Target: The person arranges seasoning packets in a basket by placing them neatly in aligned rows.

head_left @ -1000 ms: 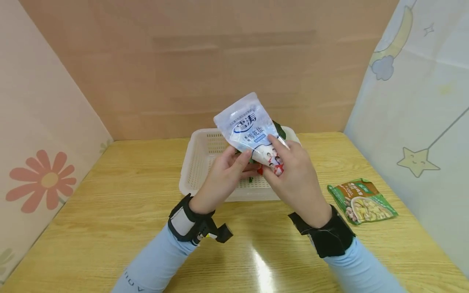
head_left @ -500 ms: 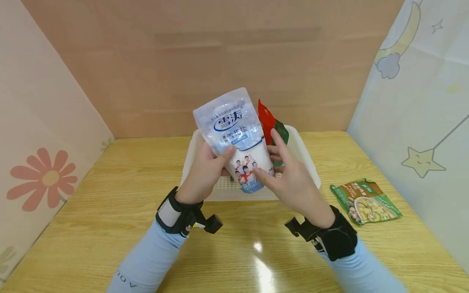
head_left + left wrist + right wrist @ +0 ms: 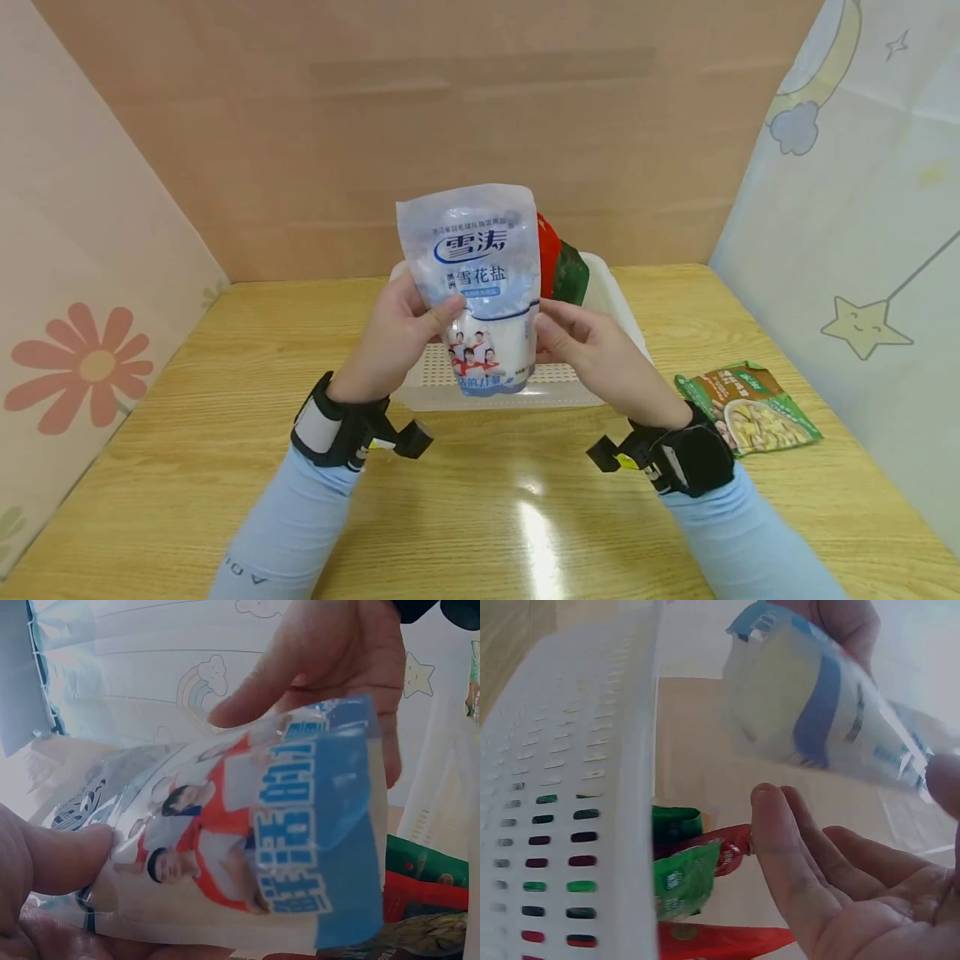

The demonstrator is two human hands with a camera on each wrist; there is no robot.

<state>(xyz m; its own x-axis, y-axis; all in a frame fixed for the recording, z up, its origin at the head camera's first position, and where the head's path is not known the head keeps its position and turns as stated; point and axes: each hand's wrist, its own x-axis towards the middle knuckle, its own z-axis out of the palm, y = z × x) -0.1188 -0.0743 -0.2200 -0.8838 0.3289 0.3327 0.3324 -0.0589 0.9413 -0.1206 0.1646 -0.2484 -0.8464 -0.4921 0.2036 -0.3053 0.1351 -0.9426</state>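
Observation:
My left hand (image 3: 386,337) grips a white and blue pouch of salt (image 3: 480,250) by its left side, thumb across the front and fingers behind. The pouch stands nearly upright above a white plastic basket (image 3: 633,321), its printed face toward me. At the pouch's right edge is my right hand (image 3: 603,354); in the right wrist view its fingers (image 3: 776,832) are extended and apart from the pouch, with the thumb close to the film. Behind the pouch, red and green packets (image 3: 573,275) show in the basket, partly hidden.
A green and brown food packet (image 3: 750,408) lies on the wooden table (image 3: 487,517) to the right of the basket. Several red and green packets (image 3: 686,877) sit inside the basket near its wall. A brown backdrop (image 3: 480,108) and printed side panels enclose the table.
The pouch has come up from a slant to nearly upright and shifted left. My right hand has let go of its lower right part and now lies beside its edge; the red packet came into view.

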